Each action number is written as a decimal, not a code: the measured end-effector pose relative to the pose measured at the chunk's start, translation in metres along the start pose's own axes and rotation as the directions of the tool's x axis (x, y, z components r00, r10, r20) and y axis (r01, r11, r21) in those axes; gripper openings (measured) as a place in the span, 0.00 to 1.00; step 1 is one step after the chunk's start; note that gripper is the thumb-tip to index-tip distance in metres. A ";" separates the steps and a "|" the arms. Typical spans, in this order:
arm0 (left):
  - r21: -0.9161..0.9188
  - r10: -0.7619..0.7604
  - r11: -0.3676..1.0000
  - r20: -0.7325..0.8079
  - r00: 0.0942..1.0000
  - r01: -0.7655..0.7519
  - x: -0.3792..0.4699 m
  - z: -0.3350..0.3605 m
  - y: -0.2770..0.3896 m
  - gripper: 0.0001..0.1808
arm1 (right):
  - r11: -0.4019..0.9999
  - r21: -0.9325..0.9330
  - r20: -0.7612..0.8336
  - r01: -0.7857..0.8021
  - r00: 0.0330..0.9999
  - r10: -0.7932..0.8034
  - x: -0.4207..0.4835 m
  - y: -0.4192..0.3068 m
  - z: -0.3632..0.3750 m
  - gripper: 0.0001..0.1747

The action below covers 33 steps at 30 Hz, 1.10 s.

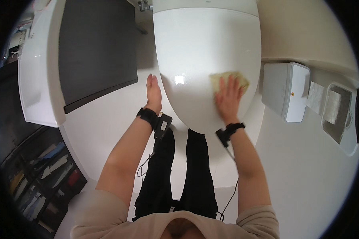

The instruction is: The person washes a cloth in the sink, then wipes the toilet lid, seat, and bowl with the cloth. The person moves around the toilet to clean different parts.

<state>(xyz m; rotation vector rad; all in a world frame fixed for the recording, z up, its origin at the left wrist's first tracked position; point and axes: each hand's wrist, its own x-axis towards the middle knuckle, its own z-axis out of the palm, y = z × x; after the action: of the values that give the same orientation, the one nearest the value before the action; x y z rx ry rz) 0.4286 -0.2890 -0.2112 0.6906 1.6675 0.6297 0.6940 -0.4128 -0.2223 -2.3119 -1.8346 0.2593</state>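
Observation:
My right hand (228, 97) lies palm down on a pale yellow cloth (244, 79), its fingers spread and pressing it to the toilet lid (194, 44). The white, glossy lid is closed, and the cloth sits on its front right part. My left hand (154, 92) is held edge-on just left of the lid's rim, fingers stretched out and nothing seen in it; its palm is hidden. Each wrist wears a black strap with a small device; the left device (162, 126) and the right device (223, 136) trail cables.
Left of the toilet stands a dark grey cabinet (98, 50) beside a white basin (39, 74). A dark shelf unit (45, 173) holds folded items. On the right are a grey-white box (287, 89) and a paper holder (338, 113). A valve (143, 5) sits behind.

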 end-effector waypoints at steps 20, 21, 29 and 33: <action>0.440 0.116 0.893 -0.432 0.895 0.097 0.030 0.070 0.058 0.30 | 0.997 0.004 -0.277 -0.076 0.958 0.074 0.185 0.050 -0.030 0.31; 0.426 0.073 0.894 -0.437 0.896 0.135 0.029 0.070 0.061 0.29 | 0.976 0.018 -0.266 -0.217 0.940 0.214 0.217 0.037 -0.035 0.31; 0.434 0.143 0.898 -0.442 0.885 0.071 0.027 0.067 0.062 0.26 | 0.733 0.233 0.011 0.639 0.752 -0.659 0.210 -0.107 -0.014 0.30; 0.444 0.176 0.894 -0.466 0.867 0.057 0.027 0.066 0.061 0.26 | 0.919 -0.144 -0.021 0.368 0.927 -0.375 0.234 -0.005 -0.038 0.33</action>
<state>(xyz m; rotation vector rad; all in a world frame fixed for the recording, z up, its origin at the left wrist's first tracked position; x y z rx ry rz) 0.4958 -0.2252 -0.1976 0.9696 2.3243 0.4933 0.7511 -0.1851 -0.1903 -1.9682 -2.2783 0.0223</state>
